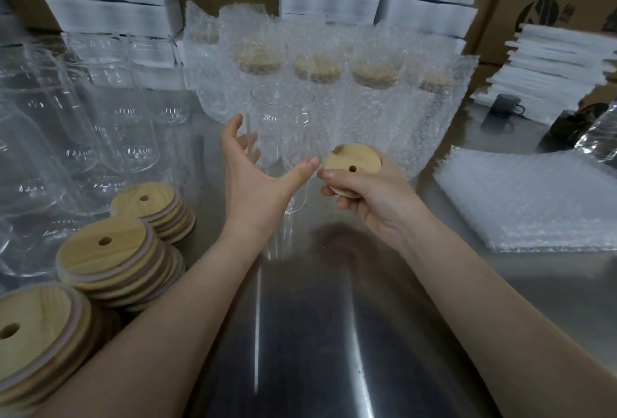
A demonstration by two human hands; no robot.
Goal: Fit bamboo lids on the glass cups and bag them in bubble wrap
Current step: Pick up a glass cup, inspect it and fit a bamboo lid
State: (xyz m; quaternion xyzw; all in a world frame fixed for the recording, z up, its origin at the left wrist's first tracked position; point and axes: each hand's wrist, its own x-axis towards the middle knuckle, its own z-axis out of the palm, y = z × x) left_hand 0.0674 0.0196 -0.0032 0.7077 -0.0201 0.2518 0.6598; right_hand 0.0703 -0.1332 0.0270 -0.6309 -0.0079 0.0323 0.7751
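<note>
My right hand (370, 197) grips a round bamboo lid (354, 163) with a small hole, held tilted above the steel table. An empty clear glass cup (283, 123) stands upright just behind my hands. My left hand (257, 177) is spread, palm up, fingers relaxed beside the cup's left side and thumb pointing toward the lid; whether it touches the glass is unclear. Stacks of bamboo lids (110, 250) lie at the lower left. Several lidded cups in bubble wrap bags (374, 83) stand in a row behind.
Many bare glass cups (66, 123) crowd the left side of the steel table (334, 317). A pile of flat bubble wrap bags (534, 197) lies at the right. White boxes and cardboard cartons stack along the back; dark mugs (504, 105) sit far right.
</note>
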